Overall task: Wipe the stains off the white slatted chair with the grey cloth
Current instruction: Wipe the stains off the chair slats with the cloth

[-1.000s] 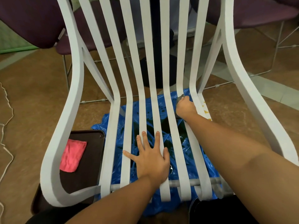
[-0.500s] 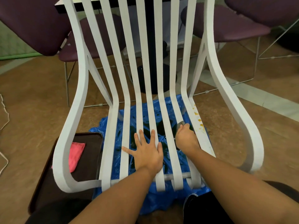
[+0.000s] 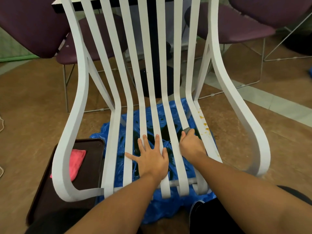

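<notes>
The left hand [image 3: 152,159] lay flat and open on the white chair [image 3: 146,92] slats. The right hand [image 3: 190,146] squeezed the grey cloth [image 3: 186,130] near the orange stains [image 3: 203,122].

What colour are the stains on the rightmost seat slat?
Orange-yellow; the stains show best in the head view, just right of the right hand.

Illumination: diffuse indoor light, moderately bright, source outside the view. The white slatted chair [image 3: 81,92] exposes evenly, with no blown highlights. Small specular glints show on the blue plastic sheet [image 3: 168,211] just beyond the fingers [image 3: 157,141] of the left hand [image 3: 152,159]. Shadows are soft, darkest behind the fingers, under the forearms. The grey cloth [image 3: 186,130] at the fingertips of the right hand [image 3: 190,146] is slightly smeared. Wide-angle bowing grows far out to either side of the fingers, and the frame edges are soft.
</notes>
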A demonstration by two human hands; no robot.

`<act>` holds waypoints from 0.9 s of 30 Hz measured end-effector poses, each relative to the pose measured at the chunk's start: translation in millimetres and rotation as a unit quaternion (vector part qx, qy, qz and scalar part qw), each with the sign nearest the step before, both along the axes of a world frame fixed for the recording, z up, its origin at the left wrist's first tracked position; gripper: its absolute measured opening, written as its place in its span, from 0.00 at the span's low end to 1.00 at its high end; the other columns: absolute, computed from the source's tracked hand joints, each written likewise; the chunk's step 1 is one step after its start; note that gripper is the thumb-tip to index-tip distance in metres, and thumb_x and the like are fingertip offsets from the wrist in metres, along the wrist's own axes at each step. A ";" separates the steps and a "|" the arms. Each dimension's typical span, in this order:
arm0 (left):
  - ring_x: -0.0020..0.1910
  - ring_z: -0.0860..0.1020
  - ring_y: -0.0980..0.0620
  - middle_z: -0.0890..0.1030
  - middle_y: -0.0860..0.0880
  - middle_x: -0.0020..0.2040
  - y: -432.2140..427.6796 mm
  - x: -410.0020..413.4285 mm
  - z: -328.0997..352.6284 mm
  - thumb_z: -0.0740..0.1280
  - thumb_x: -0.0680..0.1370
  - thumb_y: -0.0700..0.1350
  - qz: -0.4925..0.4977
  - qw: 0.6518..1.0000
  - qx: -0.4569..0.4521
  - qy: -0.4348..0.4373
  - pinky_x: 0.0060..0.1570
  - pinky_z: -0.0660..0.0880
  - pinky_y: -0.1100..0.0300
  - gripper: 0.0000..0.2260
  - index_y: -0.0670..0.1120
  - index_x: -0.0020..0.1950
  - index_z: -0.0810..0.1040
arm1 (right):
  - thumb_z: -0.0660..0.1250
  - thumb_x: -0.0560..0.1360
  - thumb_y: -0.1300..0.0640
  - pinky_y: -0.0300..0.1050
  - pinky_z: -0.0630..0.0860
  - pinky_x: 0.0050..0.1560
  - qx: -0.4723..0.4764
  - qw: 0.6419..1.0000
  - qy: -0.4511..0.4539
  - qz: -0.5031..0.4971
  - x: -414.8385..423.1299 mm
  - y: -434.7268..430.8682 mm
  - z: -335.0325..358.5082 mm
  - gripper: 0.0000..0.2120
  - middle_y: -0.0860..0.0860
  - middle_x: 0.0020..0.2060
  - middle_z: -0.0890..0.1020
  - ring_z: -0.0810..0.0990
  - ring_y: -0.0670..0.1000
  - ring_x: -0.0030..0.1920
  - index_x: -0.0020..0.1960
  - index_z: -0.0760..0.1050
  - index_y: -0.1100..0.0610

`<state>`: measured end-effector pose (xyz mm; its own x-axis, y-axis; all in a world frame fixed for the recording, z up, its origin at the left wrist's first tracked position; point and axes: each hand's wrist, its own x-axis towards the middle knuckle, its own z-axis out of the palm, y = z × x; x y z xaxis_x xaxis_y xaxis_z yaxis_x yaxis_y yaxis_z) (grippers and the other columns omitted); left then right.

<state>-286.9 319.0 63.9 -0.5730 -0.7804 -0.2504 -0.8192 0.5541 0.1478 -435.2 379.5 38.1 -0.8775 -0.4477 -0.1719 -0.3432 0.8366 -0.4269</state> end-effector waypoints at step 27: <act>0.80 0.35 0.41 0.37 0.45 0.82 -3.6 -2.9 -10.9 0.41 0.82 0.63 -0.001 1.000 -0.001 0.002 0.65 0.35 0.20 0.28 0.63 0.80 0.36 | 0.48 0.85 0.48 0.51 0.69 0.45 0.032 0.999 -0.001 0.005 -110.4 -133.8 -13.7 0.20 0.63 0.57 0.80 0.80 0.62 0.57 0.67 0.63 0.62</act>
